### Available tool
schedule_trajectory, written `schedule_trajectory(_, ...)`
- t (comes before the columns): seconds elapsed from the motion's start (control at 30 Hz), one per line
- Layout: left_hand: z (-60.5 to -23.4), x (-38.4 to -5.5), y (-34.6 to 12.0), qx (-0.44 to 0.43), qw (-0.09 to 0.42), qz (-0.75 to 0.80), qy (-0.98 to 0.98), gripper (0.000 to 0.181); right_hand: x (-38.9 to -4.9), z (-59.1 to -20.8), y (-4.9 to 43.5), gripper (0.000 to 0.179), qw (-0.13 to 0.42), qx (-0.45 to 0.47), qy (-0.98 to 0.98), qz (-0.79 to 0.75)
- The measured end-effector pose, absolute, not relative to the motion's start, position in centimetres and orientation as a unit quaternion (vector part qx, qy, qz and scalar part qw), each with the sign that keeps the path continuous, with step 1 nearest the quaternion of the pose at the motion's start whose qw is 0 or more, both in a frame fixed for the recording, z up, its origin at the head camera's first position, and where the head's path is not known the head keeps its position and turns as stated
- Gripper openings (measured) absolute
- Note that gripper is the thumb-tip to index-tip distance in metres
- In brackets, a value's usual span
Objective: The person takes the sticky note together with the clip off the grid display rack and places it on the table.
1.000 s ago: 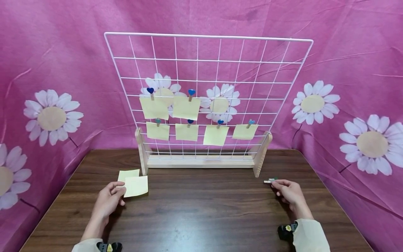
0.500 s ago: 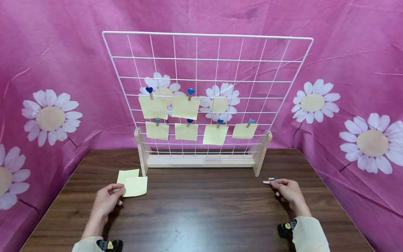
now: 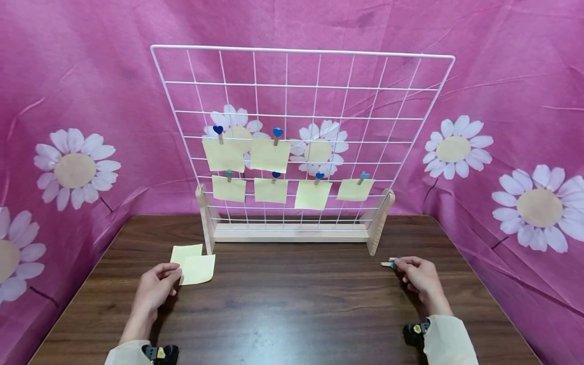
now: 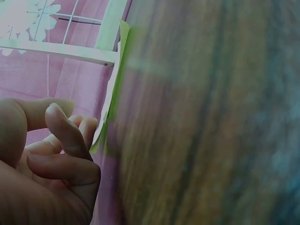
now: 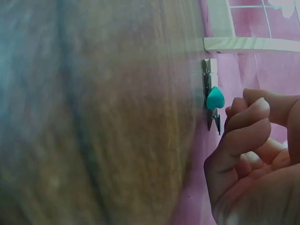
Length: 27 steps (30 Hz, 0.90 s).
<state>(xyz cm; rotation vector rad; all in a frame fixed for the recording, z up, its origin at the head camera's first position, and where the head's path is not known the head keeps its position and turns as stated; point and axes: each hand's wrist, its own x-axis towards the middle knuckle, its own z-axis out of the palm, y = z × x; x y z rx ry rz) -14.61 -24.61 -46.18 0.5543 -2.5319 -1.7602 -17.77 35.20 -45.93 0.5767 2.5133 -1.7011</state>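
Observation:
Two pale yellow sticky notes lie overlapping on the table's left side, the front note partly over the back note. My left hand is at their left edge, fingers loosely bent; in the left wrist view no paper shows between the fingertips, and the notes lie beyond them. On the right, small wooden clothespins lie on the table, one bearing a teal heart. My right hand is just right of them, fingers loosely curled, with a gap to the clothespins in the right wrist view.
A white wire grid stands on a wooden base at the back. Several yellow notes hang on it in two rows from heart-topped clothespins. Behind hangs a pink flowered cloth.
My right hand has shifted slightly right, so more of the clothespins and the teal heart show. My left hand has barely moved beside the notes. The grid's notes hang as before.

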Motion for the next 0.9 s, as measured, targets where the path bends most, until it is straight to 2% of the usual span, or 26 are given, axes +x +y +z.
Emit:
schedule_trajectory(0.2,-45.8,-14.7,-24.5,0.165,0.006,-0.556,-0.815,0.037,-17.9,-45.1,34.2,0.036,-0.009,0.181,0.836,-0.518)
schedule_trajectory(0.47,-45.4,-15.2,-23.7,0.155,0.002,-0.567,-0.809,0.036,-18.2,-43.2,32.9,0.039,-0.042,0.128,0.875,-0.465)
schedule_trajectory(0.9,-44.4,-15.7,-22.7,0.150,0.001,-0.586,-0.796,0.036,-19.9,-40.7,30.0,0.029,-0.097,0.055,0.872,-0.477)
